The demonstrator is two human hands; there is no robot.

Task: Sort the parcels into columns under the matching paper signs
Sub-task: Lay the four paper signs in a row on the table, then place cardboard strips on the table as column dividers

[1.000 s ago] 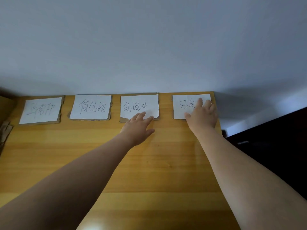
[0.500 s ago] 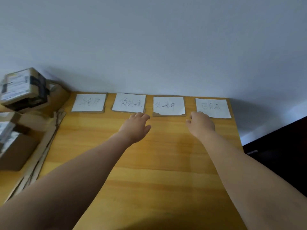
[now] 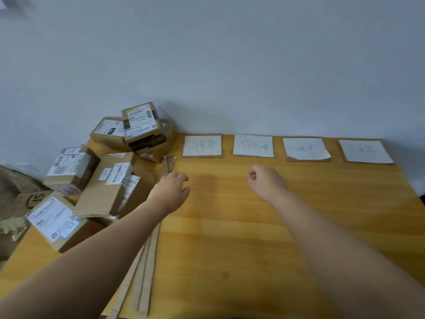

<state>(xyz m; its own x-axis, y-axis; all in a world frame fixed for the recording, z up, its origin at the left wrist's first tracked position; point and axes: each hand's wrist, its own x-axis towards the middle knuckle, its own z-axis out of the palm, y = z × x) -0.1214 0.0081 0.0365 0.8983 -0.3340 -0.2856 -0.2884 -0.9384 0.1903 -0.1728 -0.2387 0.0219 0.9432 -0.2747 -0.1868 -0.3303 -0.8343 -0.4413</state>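
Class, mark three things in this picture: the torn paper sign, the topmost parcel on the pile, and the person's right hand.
torn paper sign (image 3: 307,148): head view, middle of the white sheet.
topmost parcel (image 3: 140,122): head view, its label on top.
right hand (image 3: 268,183): head view, back of the hand.

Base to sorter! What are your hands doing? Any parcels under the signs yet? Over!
Left hand open, empty, near parcel pile. Right hand curled, empty. No parcels under paper signs. Cardboard strips lie beside the pile.

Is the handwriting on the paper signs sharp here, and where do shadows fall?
Head view: writing on the paper signs is blurred, unreadable; a soft shadow lies on the table beside the left hand, another on the wall behind the parcels.
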